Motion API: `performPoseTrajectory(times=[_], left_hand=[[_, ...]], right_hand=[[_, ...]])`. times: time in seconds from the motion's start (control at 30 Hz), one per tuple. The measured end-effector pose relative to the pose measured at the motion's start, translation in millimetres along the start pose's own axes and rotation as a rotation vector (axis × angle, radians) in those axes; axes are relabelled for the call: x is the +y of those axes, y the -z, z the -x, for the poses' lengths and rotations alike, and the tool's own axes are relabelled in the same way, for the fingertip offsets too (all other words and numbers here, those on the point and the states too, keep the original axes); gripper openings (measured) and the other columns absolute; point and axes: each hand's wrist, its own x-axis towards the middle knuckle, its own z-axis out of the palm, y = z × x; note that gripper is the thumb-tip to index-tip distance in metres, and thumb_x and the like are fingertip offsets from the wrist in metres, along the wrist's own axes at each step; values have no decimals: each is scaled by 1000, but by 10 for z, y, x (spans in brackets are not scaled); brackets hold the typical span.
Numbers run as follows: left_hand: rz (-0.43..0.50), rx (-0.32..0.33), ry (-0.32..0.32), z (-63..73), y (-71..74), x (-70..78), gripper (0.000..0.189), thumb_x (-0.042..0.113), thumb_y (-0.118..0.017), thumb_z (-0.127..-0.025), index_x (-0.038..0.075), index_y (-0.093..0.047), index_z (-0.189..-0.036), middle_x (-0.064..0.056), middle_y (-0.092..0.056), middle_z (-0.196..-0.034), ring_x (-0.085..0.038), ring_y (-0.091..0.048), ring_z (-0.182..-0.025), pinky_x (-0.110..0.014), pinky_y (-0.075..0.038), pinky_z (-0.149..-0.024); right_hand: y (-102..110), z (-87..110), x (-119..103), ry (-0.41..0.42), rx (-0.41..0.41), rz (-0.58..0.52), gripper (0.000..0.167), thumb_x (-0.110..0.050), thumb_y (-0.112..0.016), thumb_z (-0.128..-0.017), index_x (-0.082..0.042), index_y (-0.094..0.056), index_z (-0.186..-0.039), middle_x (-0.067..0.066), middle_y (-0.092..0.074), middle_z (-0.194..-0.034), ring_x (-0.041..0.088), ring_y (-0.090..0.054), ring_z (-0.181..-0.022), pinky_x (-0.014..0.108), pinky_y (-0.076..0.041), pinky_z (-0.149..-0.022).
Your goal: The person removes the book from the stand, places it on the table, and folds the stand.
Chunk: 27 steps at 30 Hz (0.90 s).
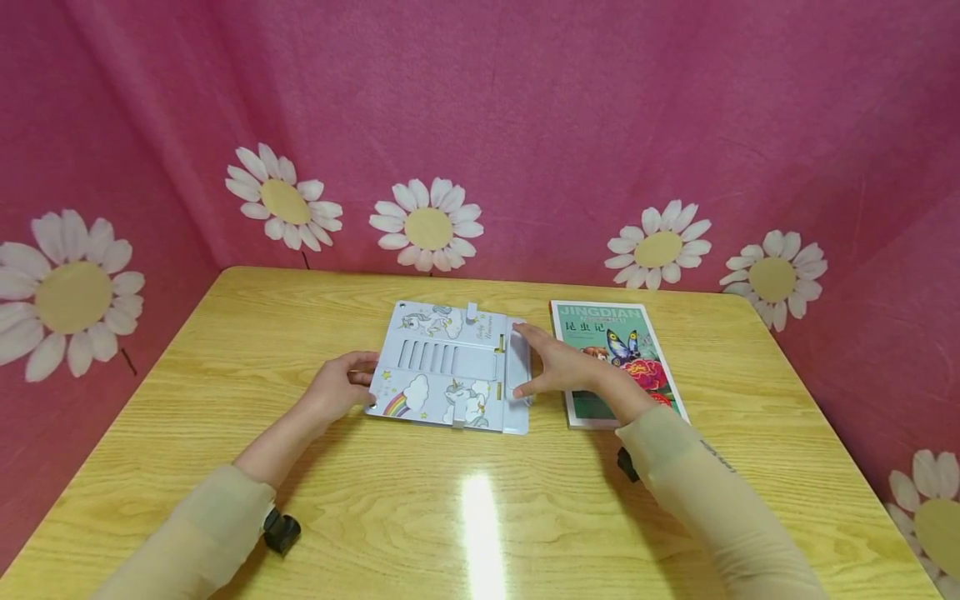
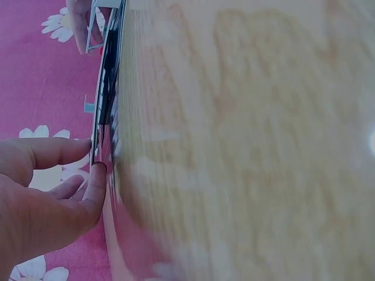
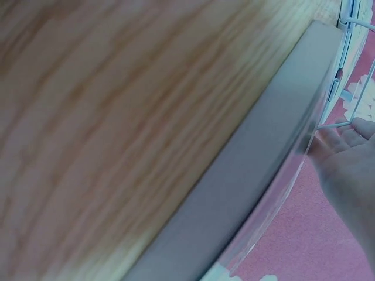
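Observation:
A white book stand (image 1: 435,367) printed with unicorns, clouds and a rainbow lies on the table, its ledge end to the right. My left hand (image 1: 337,387) pinches its left edge; in the left wrist view thumb and fingers (image 2: 96,187) meet on either side of the thin panel. Over the right end, my right hand (image 1: 558,365) spans the ledge (image 1: 517,375), thumb at the near end and fingers at the far end. The right wrist view has those fingertips (image 3: 333,140) holding a thin white wire frame (image 3: 335,125) that stands up from the stand.
A green book (image 1: 607,342) with a butterfly on its cover lies right of the stand, partly under my right forearm. The wood-grain table (image 1: 360,517) reaches back to a pink curtain (image 1: 525,125) with daisies.

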Motion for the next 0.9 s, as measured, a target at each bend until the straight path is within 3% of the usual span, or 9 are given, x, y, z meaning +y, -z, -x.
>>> performPoseTrajectory(times=[0.43,0.9], left_hand=[[-62,-27,22,-78,17,-20,71,2,-72,-80,0,-37,-142,-20,-51,-127,-25,-51,-103,-26,-46,-80],[-117,-40,2,-81,29,-23,68,3,-72,-80,1,-41,-140,-15,-52,-114,-23,-46,-96,-28,-43,-77]], right_hand=[[-13,-16,26,-6,11,21,115,-51,-80,-68,-13,-12,-152,14,-7,-158,31,-8,-144,50,-16,-115],[18,-37,-29,13,-6,89,115,-55,-78,-68,-9,-15,-152,16,-11,-157,33,-12,-144,51,-20,-114]])
